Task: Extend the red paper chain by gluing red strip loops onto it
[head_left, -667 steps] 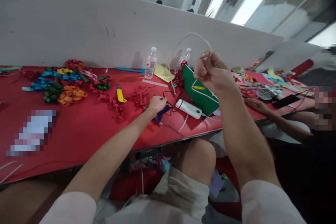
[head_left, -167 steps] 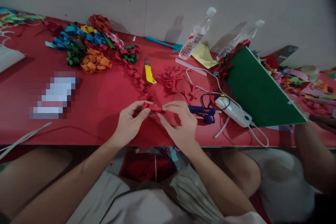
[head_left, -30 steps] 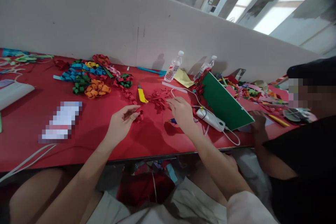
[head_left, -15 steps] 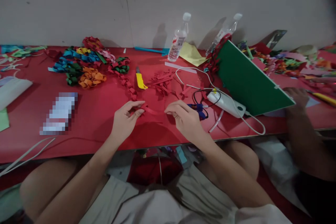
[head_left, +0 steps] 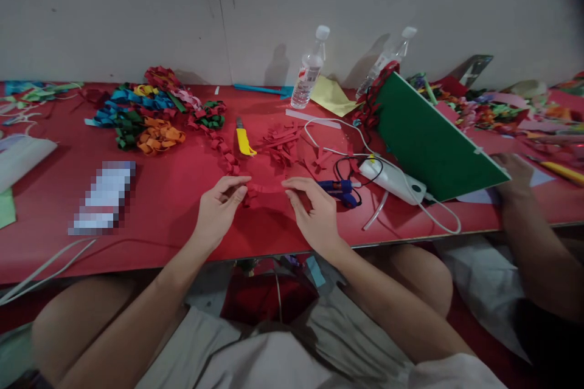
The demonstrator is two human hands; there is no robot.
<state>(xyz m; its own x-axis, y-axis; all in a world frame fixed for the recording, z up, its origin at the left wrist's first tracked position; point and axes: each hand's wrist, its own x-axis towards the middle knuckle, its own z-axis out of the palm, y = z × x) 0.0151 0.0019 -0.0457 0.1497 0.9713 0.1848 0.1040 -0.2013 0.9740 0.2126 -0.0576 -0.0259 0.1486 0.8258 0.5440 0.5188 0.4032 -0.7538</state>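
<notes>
A red paper strip (head_left: 267, 188) stretches nearly level between my two hands, low over the red table. My left hand (head_left: 219, 206) pinches its left end with thumb and forefinger, where the end of a red paper chain (head_left: 222, 147) also meets the fingers. At the strip's other end, my right hand (head_left: 314, 209) has thumb and forefinger close about the tip; the exact contact is too small to make out. Just right of this hand lies a blue glue gun (head_left: 340, 187). Loose red strips (head_left: 283, 140) are heaped beyond the hands, beside a yellow utility knife (head_left: 245, 138).
Coloured paper chains (head_left: 157, 134) lie at the back left, a blurred-out phone (head_left: 104, 197) nearer. A water bottle (head_left: 308, 76) stands behind. On the right, a green board (head_left: 424, 134) leans over a white corded device (head_left: 393, 179). Another person's hand (head_left: 514, 173) rests beyond it.
My right hand has shifted slightly left, and its thumb and fingers have changed position at the strip's end. The strip now lies straighter. My left hand has hardly moved.
</notes>
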